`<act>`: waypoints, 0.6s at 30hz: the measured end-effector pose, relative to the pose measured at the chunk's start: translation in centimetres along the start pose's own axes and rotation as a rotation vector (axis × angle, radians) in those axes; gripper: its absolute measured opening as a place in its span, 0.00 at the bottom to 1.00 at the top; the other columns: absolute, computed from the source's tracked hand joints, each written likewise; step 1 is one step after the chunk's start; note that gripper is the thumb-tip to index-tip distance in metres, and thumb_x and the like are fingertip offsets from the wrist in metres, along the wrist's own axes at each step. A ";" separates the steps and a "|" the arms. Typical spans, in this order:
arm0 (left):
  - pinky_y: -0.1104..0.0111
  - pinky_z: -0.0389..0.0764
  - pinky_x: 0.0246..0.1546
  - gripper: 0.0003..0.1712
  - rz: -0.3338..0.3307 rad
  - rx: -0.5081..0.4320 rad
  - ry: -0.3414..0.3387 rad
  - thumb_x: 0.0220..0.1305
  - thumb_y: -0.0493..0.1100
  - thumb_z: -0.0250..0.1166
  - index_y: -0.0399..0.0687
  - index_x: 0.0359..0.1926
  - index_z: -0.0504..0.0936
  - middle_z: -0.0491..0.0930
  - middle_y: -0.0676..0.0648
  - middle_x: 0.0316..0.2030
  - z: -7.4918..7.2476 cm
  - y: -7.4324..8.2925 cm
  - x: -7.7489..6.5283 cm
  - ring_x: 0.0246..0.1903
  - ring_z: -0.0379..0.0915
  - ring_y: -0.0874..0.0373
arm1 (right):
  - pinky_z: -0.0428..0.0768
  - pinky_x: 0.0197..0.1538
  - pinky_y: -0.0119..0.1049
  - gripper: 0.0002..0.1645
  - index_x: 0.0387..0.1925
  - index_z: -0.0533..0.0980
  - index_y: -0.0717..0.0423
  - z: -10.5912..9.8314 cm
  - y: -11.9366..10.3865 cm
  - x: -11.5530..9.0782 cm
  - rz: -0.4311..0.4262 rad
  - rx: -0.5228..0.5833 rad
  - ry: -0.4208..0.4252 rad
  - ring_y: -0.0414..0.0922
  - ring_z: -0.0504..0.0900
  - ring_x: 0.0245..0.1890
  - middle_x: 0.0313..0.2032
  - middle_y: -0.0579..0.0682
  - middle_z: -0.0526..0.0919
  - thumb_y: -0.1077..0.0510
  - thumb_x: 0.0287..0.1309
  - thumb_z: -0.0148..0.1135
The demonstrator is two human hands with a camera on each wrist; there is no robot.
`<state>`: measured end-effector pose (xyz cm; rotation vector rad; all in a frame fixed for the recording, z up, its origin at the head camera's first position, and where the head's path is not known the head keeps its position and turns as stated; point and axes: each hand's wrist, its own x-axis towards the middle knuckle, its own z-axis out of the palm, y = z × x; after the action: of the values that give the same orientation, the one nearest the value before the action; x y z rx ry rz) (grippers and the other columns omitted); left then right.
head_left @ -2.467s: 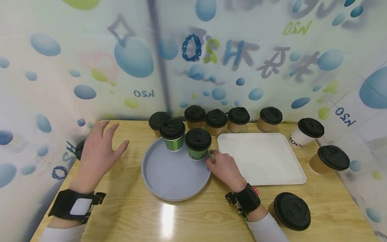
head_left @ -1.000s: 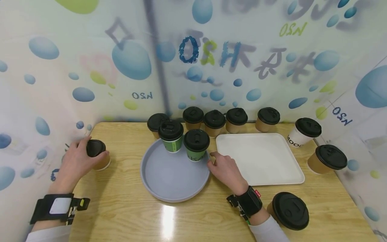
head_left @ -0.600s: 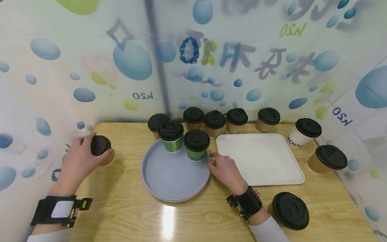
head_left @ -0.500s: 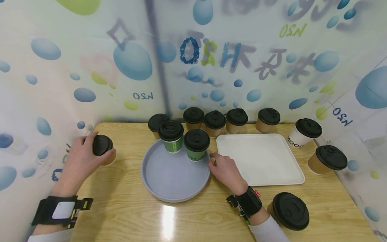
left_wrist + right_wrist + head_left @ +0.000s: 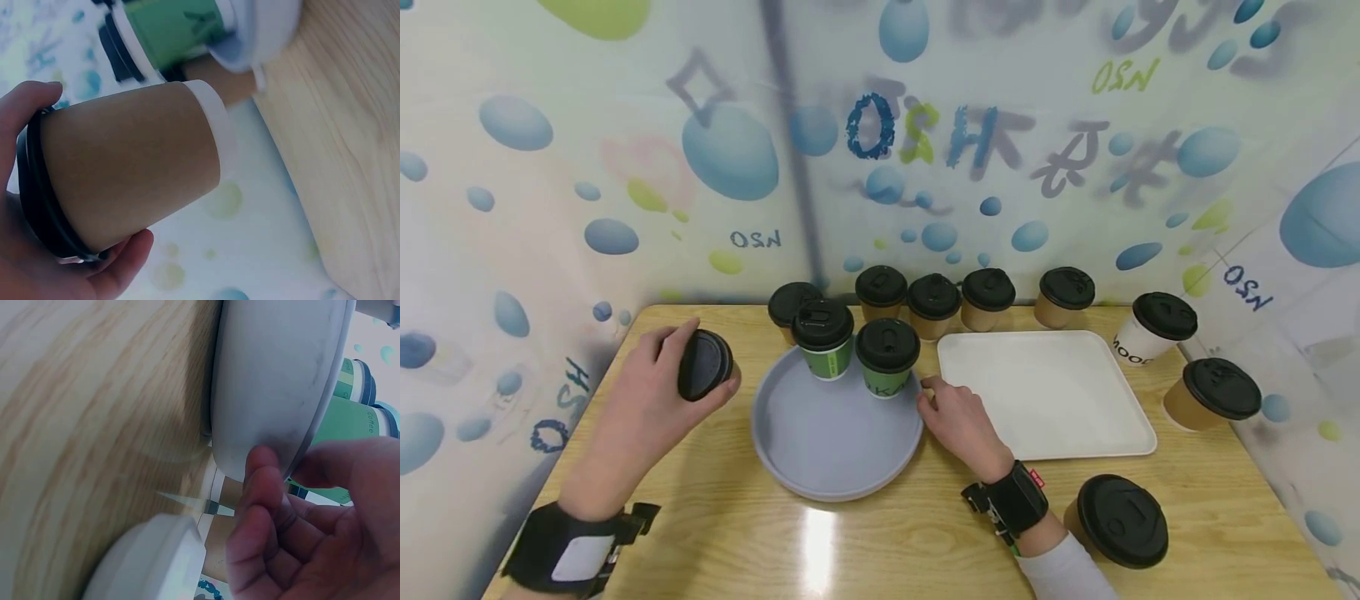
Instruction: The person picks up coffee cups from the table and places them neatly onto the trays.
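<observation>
My left hand [image 5: 647, 392] grips a brown paper coffee cup [image 5: 131, 165] by its black-lidded end, thumb on one side and fingers on the other. In the head view that cup tilts, its lid facing me, above the table left of the round grey tray [image 5: 831, 446]. Two green coffee cups with black lids, one at the back [image 5: 830, 362] and one closer to my right hand [image 5: 886, 382], stand upright on this tray. My right hand [image 5: 961, 423] pinches the tray's right rim; in the right wrist view the fingers lie against its outer wall [image 5: 275, 375], the thumb over the edge.
Several brown lidded cups line the table's back edge, one of them [image 5: 1064, 298] behind the white rectangular tray [image 5: 1045, 396]. A white cup [image 5: 1153, 329] and a brown cup [image 5: 1210, 396] stand at the right. Another cup [image 5: 1117, 521] is near my right forearm.
My left hand first reached to the cup at the table's left edge and took hold of it. It has since lifted, tilted and carried it rightward. The right hand stays at the tray rim.
</observation>
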<state>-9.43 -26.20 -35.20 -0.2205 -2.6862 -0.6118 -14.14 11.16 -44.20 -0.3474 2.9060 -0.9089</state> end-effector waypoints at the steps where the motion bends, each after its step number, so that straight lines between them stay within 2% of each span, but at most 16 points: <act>1: 0.35 0.75 0.44 0.53 0.020 -0.007 0.005 0.52 0.50 0.80 0.33 0.73 0.65 0.67 0.24 0.60 0.2 0.6 -0.1 0.51 0.69 0.27 | 0.66 0.23 0.36 0.21 0.58 0.79 0.66 0.0 0.0 0.0 0.001 0.002 0.003 0.41 0.71 0.20 0.20 0.44 0.72 0.56 0.74 0.57; 7: 0.38 0.77 0.48 0.52 0.157 -0.053 0.027 0.47 0.48 0.82 0.31 0.68 0.67 0.70 0.28 0.59 1.5 3.7 -0.7 0.53 0.72 0.31 | 0.70 0.25 0.36 0.21 0.58 0.79 0.66 0.1 0.0 0.1 0.012 0.003 0.001 0.42 0.74 0.22 0.25 0.47 0.79 0.55 0.74 0.56; 11: 0.42 0.80 0.47 0.49 0.251 -0.088 0.033 0.44 0.49 0.83 0.34 0.64 0.70 0.69 0.30 0.58 2.8 5.6 -0.9 0.51 0.73 0.35 | 0.72 0.26 0.36 0.21 0.58 0.80 0.66 0.1 -0.1 0.2 0.014 0.004 0.003 0.42 0.75 0.23 0.28 0.48 0.82 0.55 0.74 0.56; 18: 0.49 0.81 0.48 0.49 0.330 -0.133 -0.079 0.47 0.55 0.83 0.44 0.67 0.73 0.64 0.32 0.60 5.4 9.1 -0.9 0.53 0.72 0.39 | 0.70 0.25 0.36 0.20 0.57 0.80 0.65 0.2 0.1 0.3 0.001 -0.005 0.009 0.42 0.73 0.22 0.24 0.46 0.78 0.56 0.74 0.57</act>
<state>-8.24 -15.72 -36.58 -0.7207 -2.5997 -0.6871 -14.45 11.09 -44.45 -0.3431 2.9174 -0.9052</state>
